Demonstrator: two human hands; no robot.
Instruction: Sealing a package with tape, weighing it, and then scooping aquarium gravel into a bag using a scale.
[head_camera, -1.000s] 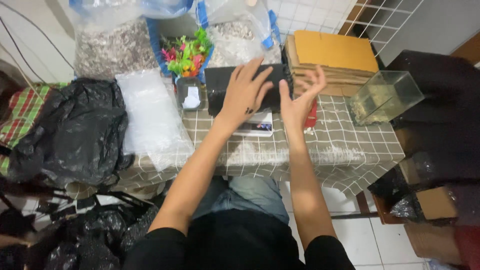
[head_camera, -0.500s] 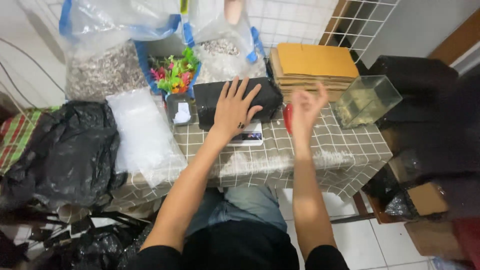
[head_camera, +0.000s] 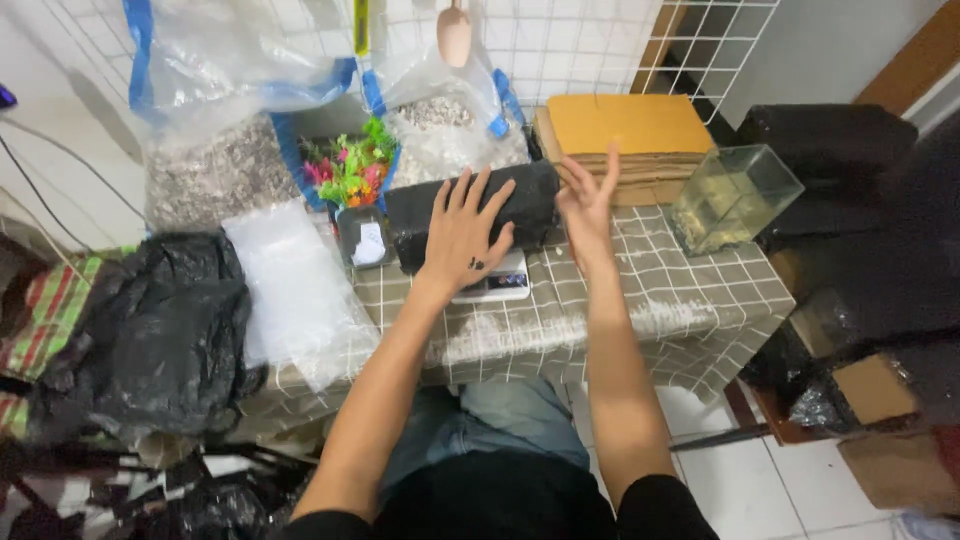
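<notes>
Left hand (head_camera: 463, 235) was flat on the long black plastic-wrapped block (head_camera: 470, 212), fingers spread apart on top of it, not gripping. That block sat on a small white digital scale (head_camera: 492, 285), w/ the scale poking out just below the wrist side of the palm. Right hand (head_camera: 585, 205) was raised just beside the block's right end, fingers apart, holding nothing afaict. Past those fingertips was a stack of brown cardboard sheets (head_camera: 628, 130), and further right a clear glass tank (head_camera: 733, 197). All on the checked tablecloth table (head_camera: 690, 290).
</notes>
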